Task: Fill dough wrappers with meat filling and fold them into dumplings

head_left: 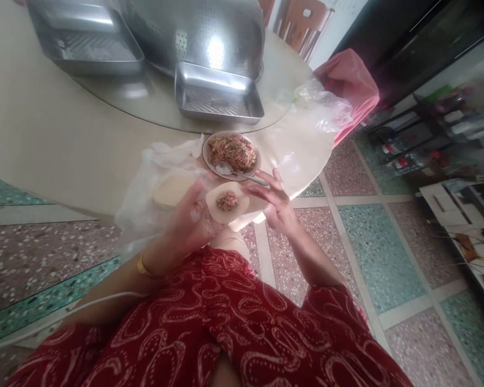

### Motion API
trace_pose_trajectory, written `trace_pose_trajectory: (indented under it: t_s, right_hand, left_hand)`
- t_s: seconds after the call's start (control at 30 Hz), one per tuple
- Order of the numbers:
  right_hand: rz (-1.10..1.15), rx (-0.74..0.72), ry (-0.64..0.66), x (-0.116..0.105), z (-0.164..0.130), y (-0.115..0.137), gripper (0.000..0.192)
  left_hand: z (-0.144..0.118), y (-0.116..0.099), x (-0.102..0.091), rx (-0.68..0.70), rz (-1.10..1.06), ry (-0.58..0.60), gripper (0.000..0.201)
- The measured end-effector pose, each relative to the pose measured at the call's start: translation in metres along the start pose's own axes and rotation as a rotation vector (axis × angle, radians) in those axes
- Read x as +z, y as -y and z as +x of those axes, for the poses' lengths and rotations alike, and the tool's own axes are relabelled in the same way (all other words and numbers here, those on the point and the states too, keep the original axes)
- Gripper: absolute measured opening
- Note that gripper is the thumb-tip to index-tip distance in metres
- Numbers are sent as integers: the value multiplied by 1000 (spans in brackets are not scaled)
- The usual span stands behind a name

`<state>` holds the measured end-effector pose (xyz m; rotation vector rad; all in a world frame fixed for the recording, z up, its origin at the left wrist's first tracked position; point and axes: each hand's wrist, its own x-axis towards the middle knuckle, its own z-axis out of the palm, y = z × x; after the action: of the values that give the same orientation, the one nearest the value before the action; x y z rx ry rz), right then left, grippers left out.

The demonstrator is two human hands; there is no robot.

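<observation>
My left hand (191,217) holds a round white dumpling wrapper (227,202) with a small lump of minced filling at its middle. My right hand (274,201) hovers just right of the wrapper, fingers spread, its fingertips by the handle of a metal spoon (236,172). The spoon's bowl rests in a shallow bowl of reddish minced filling (231,153) at the table's near edge. A stack of round wrappers (171,188) lies on thin plastic left of the bowl, beside my left hand.
A round pale table (44,134) carries a glass turntable with two steel trays (216,94) (86,43) and a large perforated steel basin (201,32). A clear plastic bag (318,110) and pink cloth (349,83) lie at the right edge. Speckled tile floor lies below.
</observation>
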<state>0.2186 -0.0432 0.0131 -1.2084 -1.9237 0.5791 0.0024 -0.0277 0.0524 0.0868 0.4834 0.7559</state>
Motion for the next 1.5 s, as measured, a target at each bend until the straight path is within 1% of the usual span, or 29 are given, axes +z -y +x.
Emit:
trace_pose_trajectory:
  t_s: [0.1,0.17,0.27,0.37,0.43,0.47,0.5,0.53,0.6,0.63,0.7,0.77,0.87,0.93,0.97,1.03,1.1,1.13,1.17,1.23,1.3,1.4,1.5]
  right_hand:
    - [-21,21,-31,-4,-6,3,61]
    - [-29,-16,-61,-3,-6,4,57]
    - [-48,-40,-63,4,-4,3,44]
    - [-78,-1,-35,15,-8,1,36]
    - [-92,-27,-29,18,-12,-2,31]
    - [-108,-54,-51,15,-12,-4,29]
    - [-139,-75,-101,9,-12,-8,29]
    - [-190,-88,-186,1,-9,-14,32]
    - [-401,32,-371,-20,1,-30,43]
    - [-504,94,-426,-32,7,-41,47]
    - [-634,190,-411,-51,18,-64,49]
    - [-695,232,-353,-62,27,-86,47]
    - [-708,258,-284,-64,31,-108,45]
    - [-686,248,-282,-63,31,-111,45]
    - [-671,230,-297,-63,31,-108,45]
    - [-636,176,-354,-62,30,-94,49]
    - [-587,117,-413,-56,31,-69,54]
    - [-528,89,-409,-50,32,-54,55]
    - [-434,54,-373,-43,32,-38,56]
    - [-224,-2,-231,-24,34,-8,58]
    - [-111,-49,-84,-5,36,14,59]
    - [-64,-64,64,14,41,30,62]
    - [-87,-103,138,24,47,32,60]
  left_hand:
    - [-4,-4,1,19,-25,-67,61]
    - [-4,-5,0,9,-14,-50,61]
    - [-3,-6,-4,2,-7,15,62]
    - [-1,-10,-7,59,0,19,63]
    - [0,-14,-9,103,14,1,62]
    - [1,-15,-10,118,16,-6,61]
    - [2,-16,-11,126,13,-6,60]
    - [3,-17,-12,129,4,-2,59]
    - [5,-16,-15,133,-17,5,56]
    - [7,-15,-16,132,-20,6,56]
    - [9,-11,-18,109,-16,5,56]
    - [9,-8,-15,87,-16,1,58]
    - [8,-4,-8,84,-40,-7,57]
    - [8,-2,-4,94,-57,-27,56]
    - [8,-2,-3,99,-62,-40,55]
    - [10,-1,-3,96,-58,-52,56]
    - [13,0,-4,67,-43,-54,58]
    - [14,1,-5,53,-37,-56,59]
    - [16,2,-6,45,-37,-59,59]
    - [18,4,-8,47,-49,-52,57]
    - [18,5,-8,47,-55,-4,57]
    - [17,6,-7,55,-57,61,56]
    - [15,5,-8,72,-83,41,53]
